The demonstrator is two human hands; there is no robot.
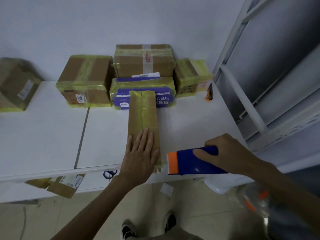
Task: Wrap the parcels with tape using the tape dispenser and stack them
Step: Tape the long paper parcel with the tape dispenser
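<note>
Brown parcel point(142, 115), long and narrow with yellowish tape down its top, lies on the white counter point(43, 135), its near end at the front edge. Our left hand point(138, 156) presses flat on it, fingers straight. Our right hand point(225, 153) grips the blue and orange tape dispenser point(195, 161) just beside that near end. Taped boxes point(86, 80) stand along the wall behind.
</note>
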